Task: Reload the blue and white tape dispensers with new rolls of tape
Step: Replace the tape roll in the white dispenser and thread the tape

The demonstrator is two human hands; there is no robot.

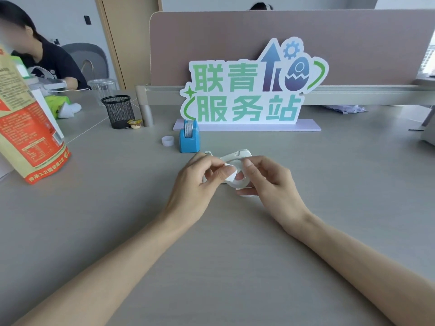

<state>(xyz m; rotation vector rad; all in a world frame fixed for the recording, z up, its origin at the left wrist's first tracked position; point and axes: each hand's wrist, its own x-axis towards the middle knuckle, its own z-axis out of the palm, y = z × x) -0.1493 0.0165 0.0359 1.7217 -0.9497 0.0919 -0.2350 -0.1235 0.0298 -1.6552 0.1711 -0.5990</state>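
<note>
The blue tape dispenser stands upright on the grey desk with a patterned roll seated in its top. Just behind my hands lies the white tape dispenser, partly hidden by my fingers. A white roll of tape is held between both hands above the desk. My right hand grips the roll from the right. My left hand pinches the loose white end of the tape between thumb and forefinger. A small empty white core sits left of the blue dispenser.
A large printed sign on a flat base stands behind the dispensers. A black mesh pen cup and a small round tin sit at back left. An orange paper bag stands at far left. Another person sits at the neighbouring desk.
</note>
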